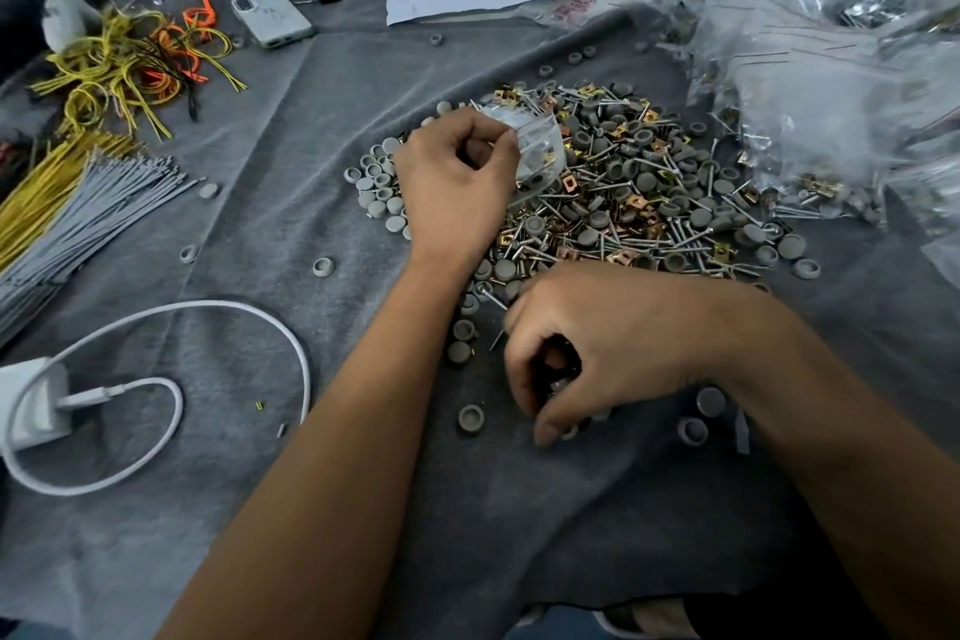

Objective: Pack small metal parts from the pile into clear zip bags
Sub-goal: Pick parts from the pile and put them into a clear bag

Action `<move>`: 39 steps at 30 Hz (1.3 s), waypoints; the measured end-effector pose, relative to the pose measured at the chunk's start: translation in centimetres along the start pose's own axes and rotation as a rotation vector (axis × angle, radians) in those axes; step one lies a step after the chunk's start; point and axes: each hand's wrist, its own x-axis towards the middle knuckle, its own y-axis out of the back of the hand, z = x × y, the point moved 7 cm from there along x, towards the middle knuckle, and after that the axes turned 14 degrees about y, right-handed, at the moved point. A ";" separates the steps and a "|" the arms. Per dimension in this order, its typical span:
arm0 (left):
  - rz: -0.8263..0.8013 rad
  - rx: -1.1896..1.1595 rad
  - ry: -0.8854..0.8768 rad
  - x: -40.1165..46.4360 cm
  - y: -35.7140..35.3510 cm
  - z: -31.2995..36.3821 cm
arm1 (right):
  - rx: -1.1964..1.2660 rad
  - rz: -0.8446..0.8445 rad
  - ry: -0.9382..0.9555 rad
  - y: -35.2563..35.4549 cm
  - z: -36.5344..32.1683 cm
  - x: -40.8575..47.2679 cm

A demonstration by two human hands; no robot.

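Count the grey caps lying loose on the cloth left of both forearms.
3: one grey cap beside the grey tie bundle, two nearer the left forearm. Others may be hidden.

Heaped mid-blanket: pile (pixel 639 187) of nails, grey caps, brass clips; small clear zip bag (pixel 535 151) upright at its left edge

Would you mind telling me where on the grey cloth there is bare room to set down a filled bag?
Bare cloth lies between the phone, the wire bundles and the pile; more lies near the front edge below the charger cable. It is crowded around the pile and the heap of bags on the right.
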 end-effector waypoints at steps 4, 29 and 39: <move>0.008 0.006 -0.005 0.1 0.0 -0.1 | 0.069 0.020 0.021 0.4 0.1 -0.1; -0.069 0.059 -0.075 -0.4 -1.0 0.5 | -0.327 1.380 -0.051 7.5 3.5 -6.0; -0.061 -0.024 -0.077 -0.7 -0.7 0.8 | -0.630 1.232 -0.075 7.6 2.8 -4.7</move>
